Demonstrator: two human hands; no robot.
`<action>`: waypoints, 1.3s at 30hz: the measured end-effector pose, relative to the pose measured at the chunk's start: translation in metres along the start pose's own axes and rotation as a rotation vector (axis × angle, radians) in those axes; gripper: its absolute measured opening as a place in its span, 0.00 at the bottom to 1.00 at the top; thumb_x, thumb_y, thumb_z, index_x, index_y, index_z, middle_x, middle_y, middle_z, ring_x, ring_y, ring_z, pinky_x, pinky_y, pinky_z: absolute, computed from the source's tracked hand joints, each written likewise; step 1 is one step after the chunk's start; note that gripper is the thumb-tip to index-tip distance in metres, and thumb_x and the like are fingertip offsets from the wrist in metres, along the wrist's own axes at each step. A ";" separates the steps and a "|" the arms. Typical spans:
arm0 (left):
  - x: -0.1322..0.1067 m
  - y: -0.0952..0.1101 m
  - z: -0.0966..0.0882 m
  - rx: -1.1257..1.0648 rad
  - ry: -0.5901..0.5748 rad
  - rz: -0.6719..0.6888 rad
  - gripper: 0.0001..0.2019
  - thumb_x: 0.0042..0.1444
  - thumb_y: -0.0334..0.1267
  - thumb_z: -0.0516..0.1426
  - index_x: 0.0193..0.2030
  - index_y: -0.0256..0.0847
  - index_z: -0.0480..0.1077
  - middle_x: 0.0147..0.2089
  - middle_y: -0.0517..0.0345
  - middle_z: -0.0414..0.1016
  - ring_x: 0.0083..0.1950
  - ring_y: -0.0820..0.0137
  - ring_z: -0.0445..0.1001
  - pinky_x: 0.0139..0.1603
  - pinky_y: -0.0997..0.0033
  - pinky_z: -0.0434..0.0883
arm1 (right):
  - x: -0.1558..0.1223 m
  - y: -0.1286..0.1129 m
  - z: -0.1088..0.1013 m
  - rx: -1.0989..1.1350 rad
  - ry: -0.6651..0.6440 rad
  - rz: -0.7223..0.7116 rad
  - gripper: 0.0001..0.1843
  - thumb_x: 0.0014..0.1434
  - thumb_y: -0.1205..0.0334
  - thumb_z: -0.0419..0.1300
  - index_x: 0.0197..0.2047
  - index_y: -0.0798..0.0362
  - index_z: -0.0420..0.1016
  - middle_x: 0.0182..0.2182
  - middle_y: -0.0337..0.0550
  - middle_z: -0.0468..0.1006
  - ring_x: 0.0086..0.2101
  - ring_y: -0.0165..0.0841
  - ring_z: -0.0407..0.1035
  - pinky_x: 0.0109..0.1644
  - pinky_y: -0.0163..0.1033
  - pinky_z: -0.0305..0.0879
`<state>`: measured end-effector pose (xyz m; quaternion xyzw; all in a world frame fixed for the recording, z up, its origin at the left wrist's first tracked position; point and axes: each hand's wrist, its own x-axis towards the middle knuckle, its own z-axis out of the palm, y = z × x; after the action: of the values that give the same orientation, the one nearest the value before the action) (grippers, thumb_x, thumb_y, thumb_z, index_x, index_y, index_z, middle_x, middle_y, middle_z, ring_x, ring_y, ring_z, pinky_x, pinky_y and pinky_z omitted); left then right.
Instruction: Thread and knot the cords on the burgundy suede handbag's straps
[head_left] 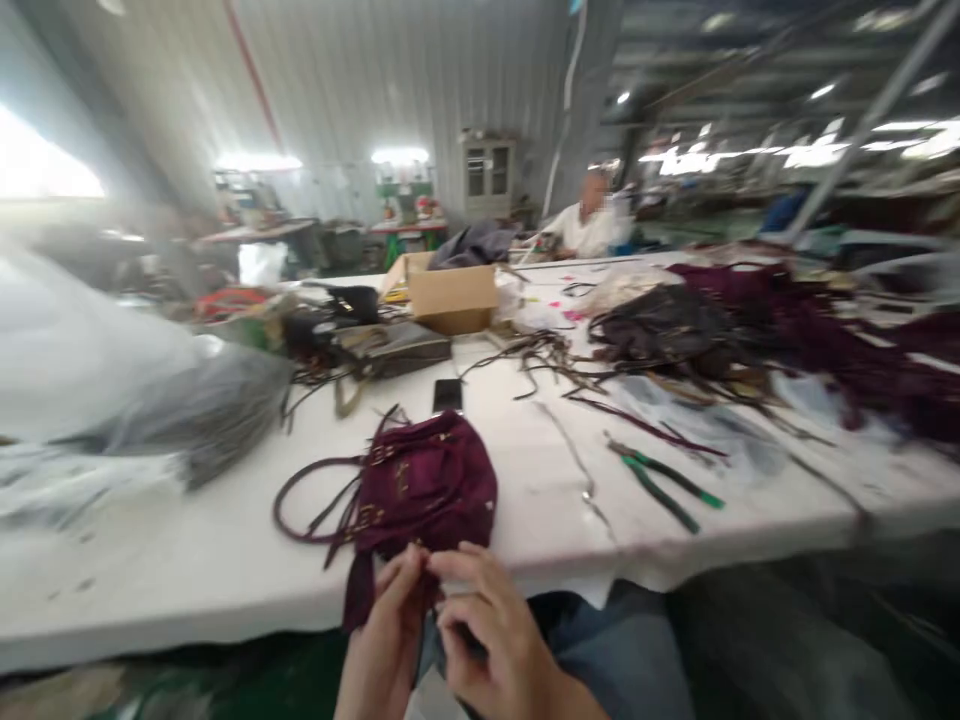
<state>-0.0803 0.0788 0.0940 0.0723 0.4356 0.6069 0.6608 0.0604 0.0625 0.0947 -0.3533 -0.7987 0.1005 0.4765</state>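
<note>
A dark maroon handbag [431,480] lies on its side at the front edge of the white-covered table, its looped handle [289,500] stretching to the left. Both my hands meet at the bag's near edge. My left hand [394,610] pinches there with thumb and fingers, close to a hanging maroon flap [358,592]. Fingertips of my right hand [487,615] are pressed together right beside the left thumb. Whatever small part sits between the fingertips is too small and blurred to make out. Beyond the bag lies a dark phone [448,395].
Green-handled pliers [664,482] lie to the right, near a thin cord [574,455]. Piled dark and maroon bags [810,330] cover the right side. A cardboard box [454,295] stands behind, and plastic-wrapped goods [225,400] lie left. A person [589,225] sits at the far side.
</note>
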 end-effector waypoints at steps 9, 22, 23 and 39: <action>-0.003 -0.005 0.000 0.010 -0.017 -0.026 0.21 0.48 0.45 0.79 0.42 0.35 0.81 0.38 0.52 0.82 0.36 0.70 0.80 0.35 0.74 0.78 | -0.014 0.004 -0.027 0.100 -0.073 -0.037 0.13 0.63 0.77 0.55 0.45 0.51 0.71 0.62 0.56 0.74 0.64 0.45 0.69 0.69 0.49 0.71; -0.005 -0.004 -0.011 0.037 -0.056 -0.059 0.21 0.57 0.52 0.74 0.47 0.37 0.82 0.42 0.50 0.83 0.41 0.67 0.81 0.41 0.73 0.78 | -0.032 0.018 -0.007 0.023 -0.190 -0.088 0.14 0.60 0.79 0.55 0.44 0.53 0.72 0.62 0.56 0.73 0.64 0.45 0.70 0.73 0.54 0.68; -0.008 -0.002 -0.013 0.078 -0.080 -0.058 0.22 0.59 0.54 0.72 0.50 0.38 0.82 0.44 0.47 0.84 0.44 0.64 0.82 0.44 0.70 0.78 | -0.032 0.020 -0.008 -0.003 -0.184 -0.083 0.14 0.60 0.79 0.56 0.45 0.53 0.73 0.63 0.56 0.73 0.64 0.46 0.69 0.72 0.54 0.68; -0.037 -0.006 -0.041 0.030 -0.330 -0.272 0.16 0.67 0.45 0.66 0.35 0.38 0.69 0.28 0.65 0.61 0.21 0.80 0.55 0.19 0.78 0.60 | 0.005 0.002 0.010 1.313 -0.223 1.055 0.42 0.63 0.47 0.76 0.74 0.49 0.68 0.53 0.52 0.84 0.37 0.36 0.81 0.48 0.46 0.81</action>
<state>-0.0989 0.0270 0.0831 0.1210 0.3360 0.4853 0.7981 0.0516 0.0690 0.0920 -0.3193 -0.3515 0.7870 0.3939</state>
